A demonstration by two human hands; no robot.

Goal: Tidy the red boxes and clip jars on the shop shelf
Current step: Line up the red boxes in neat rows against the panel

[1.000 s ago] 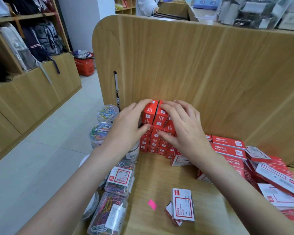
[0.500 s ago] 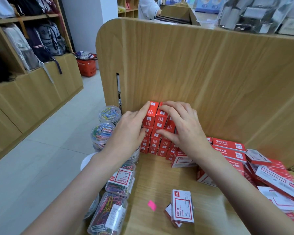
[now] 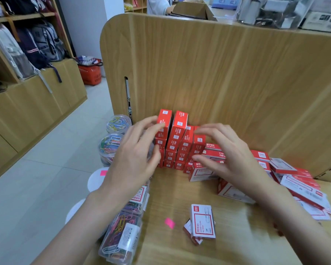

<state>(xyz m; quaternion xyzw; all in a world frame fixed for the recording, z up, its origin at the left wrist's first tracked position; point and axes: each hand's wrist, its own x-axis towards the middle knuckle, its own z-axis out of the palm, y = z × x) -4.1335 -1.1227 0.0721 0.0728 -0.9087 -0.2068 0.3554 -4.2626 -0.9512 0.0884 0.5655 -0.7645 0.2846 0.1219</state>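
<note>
on the wooden shelf (image 3: pixel 172 190), both hands (image 3: pixel 134 159) (image 3: pixel 231 159) hover spread, seemingly just off the red boxes (image 3: pixel 177 138).

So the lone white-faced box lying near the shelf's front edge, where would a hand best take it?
Probably from above, pinching the two long side edges of the white-faced box. It lies label-up, tilted across a second small box, with bare shelf on both sides.
</note>
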